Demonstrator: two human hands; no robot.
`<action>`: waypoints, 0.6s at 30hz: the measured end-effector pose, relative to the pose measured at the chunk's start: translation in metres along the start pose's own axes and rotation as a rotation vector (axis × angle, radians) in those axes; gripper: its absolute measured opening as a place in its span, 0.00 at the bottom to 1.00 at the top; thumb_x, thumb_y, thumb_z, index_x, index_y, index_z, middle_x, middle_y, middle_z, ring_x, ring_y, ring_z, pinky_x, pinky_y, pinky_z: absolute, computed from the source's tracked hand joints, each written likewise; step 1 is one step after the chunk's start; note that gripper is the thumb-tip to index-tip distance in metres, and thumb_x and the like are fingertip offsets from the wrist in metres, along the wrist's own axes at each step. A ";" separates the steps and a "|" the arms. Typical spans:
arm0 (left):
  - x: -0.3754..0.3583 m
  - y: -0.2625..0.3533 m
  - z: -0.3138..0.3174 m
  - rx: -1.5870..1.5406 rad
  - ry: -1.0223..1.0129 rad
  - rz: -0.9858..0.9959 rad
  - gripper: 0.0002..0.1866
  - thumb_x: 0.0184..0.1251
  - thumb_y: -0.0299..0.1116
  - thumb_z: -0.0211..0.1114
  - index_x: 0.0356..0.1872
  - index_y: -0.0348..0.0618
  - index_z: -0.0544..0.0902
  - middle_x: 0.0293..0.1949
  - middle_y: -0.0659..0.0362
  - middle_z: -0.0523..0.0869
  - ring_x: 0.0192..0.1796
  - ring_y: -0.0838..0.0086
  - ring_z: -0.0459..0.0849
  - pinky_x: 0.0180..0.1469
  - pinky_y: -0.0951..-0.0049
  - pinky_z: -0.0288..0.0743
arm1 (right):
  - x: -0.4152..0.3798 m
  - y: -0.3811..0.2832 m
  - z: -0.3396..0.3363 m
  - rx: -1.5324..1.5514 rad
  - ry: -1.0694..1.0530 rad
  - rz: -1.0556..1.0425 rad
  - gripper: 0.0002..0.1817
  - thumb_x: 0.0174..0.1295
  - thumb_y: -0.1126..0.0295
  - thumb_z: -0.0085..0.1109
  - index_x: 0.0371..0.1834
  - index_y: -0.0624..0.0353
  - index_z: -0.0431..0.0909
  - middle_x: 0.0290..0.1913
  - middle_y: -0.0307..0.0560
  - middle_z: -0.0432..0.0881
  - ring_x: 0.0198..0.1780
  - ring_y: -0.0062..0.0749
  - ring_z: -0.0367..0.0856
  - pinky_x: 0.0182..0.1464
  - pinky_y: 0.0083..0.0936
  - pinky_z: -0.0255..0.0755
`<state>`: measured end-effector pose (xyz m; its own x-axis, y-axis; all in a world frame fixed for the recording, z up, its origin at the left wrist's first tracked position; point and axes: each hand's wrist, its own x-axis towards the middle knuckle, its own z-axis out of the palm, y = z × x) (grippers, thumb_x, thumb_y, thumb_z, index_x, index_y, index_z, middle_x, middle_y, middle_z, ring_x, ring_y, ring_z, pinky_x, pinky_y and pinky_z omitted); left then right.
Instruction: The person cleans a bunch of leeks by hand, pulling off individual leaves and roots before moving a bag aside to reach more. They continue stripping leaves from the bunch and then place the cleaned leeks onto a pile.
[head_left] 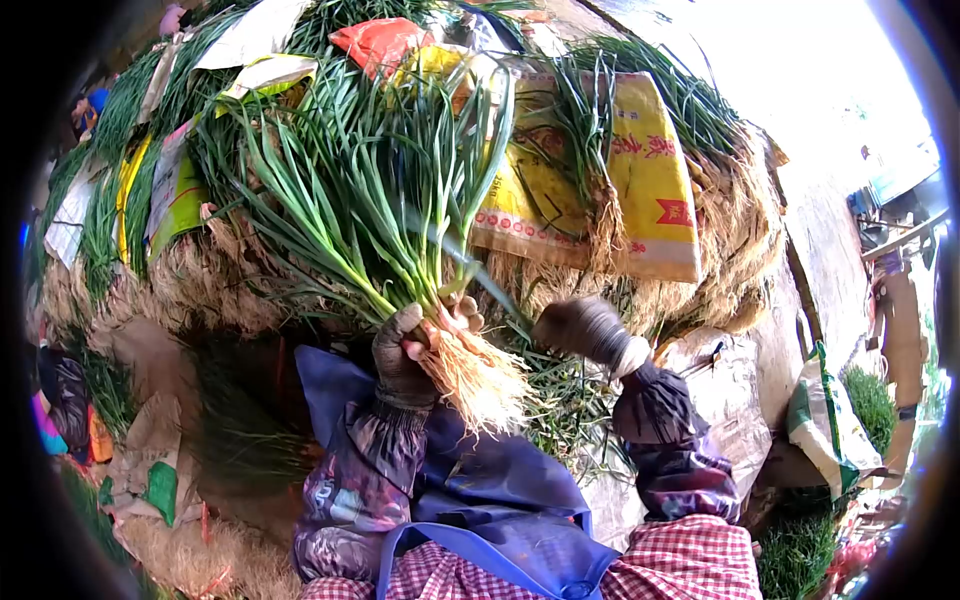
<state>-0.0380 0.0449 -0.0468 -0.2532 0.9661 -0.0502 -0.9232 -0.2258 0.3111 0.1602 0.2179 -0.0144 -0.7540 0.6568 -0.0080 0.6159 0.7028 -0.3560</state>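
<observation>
A bunch of green garlic [400, 210] stands upright in my gloved left hand [405, 345]. My fingers wrap round its stems just above the pale, stringy roots [470, 375], which hang to the lower right, while the long flat leaves fan up and left. My gloved right hand [585, 328] is to the right of the roots, apart from them and smeared by motion. A blurred green streak [495, 290] runs from the bunch down toward this hand; I cannot tell whether the hand holds it.
Behind lies a long heap of green garlic [330, 30], roots facing me, partly covered by a yellow printed sack [650, 180] with a small bunch on it. Loose leaf trimmings [570, 410] lie below my right hand. A white-green bag [830, 430] stands at right. A blue apron [500, 480] covers my lap.
</observation>
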 end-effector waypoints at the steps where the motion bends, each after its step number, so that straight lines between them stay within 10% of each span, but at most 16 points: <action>1: 0.000 -0.002 0.000 0.004 0.017 0.015 0.25 0.60 0.43 0.60 0.49 0.29 0.76 0.47 0.43 0.79 0.49 0.54 0.79 0.55 0.54 0.73 | -0.003 0.007 -0.008 -0.265 0.090 0.040 0.13 0.66 0.52 0.54 0.37 0.46 0.81 0.27 0.41 0.82 0.26 0.30 0.81 0.24 0.30 0.76; 5: 0.001 -0.003 0.013 -0.020 0.003 0.000 0.25 0.59 0.40 0.62 0.51 0.29 0.74 0.44 0.43 0.81 0.47 0.53 0.79 0.55 0.52 0.72 | 0.062 0.040 -0.067 -0.140 0.588 0.330 0.19 0.57 0.50 0.65 0.40 0.54 0.82 0.33 0.51 0.85 0.35 0.43 0.84 0.39 0.36 0.75; 7: 0.006 -0.003 0.006 -0.029 -0.006 -0.042 0.24 0.58 0.40 0.62 0.50 0.29 0.75 0.43 0.43 0.81 0.47 0.53 0.79 0.55 0.52 0.72 | 0.090 0.059 -0.072 -0.062 0.317 0.345 0.13 0.59 0.59 0.65 0.35 0.57 0.83 0.30 0.47 0.85 0.31 0.35 0.83 0.35 0.30 0.73; 10: 0.003 -0.002 -0.004 0.006 0.017 -0.022 0.27 0.59 0.43 0.61 0.53 0.30 0.74 0.46 0.44 0.81 0.49 0.53 0.79 0.56 0.53 0.72 | 0.083 0.031 -0.087 0.891 0.644 0.143 0.04 0.58 0.73 0.65 0.30 0.62 0.82 0.24 0.31 0.78 0.27 0.16 0.69 0.31 0.18 0.67; 15: 0.005 0.000 0.016 0.063 -0.150 -0.072 0.37 0.59 0.50 0.62 0.63 0.34 0.64 0.51 0.47 0.76 0.53 0.59 0.77 0.53 0.55 0.75 | 0.090 0.039 -0.062 0.017 0.370 0.537 0.23 0.52 0.44 0.67 0.33 0.55 0.83 0.37 0.51 0.85 0.46 0.43 0.83 0.49 0.36 0.72; 17: 0.007 -0.001 0.014 0.057 -0.170 -0.061 0.36 0.59 0.50 0.60 0.61 0.32 0.67 0.51 0.46 0.77 0.52 0.57 0.77 0.55 0.54 0.73 | 0.100 0.065 -0.047 0.085 0.196 0.410 0.22 0.53 0.45 0.67 0.31 0.56 0.83 0.34 0.51 0.85 0.39 0.39 0.84 0.46 0.33 0.73; 18: 0.009 -0.001 0.008 0.055 -0.173 -0.049 0.35 0.58 0.50 0.60 0.59 0.30 0.69 0.50 0.44 0.79 0.51 0.54 0.78 0.55 0.53 0.72 | 0.108 0.085 -0.024 0.472 0.454 0.266 0.18 0.54 0.51 0.69 0.29 0.57 0.82 0.29 0.47 0.84 0.29 0.34 0.80 0.39 0.30 0.73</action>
<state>-0.0371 0.0544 -0.0404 -0.1508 0.9839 0.0964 -0.9147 -0.1758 0.3638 0.1368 0.3548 -0.0226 -0.3583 0.9113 0.2031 0.5237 0.3763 -0.7643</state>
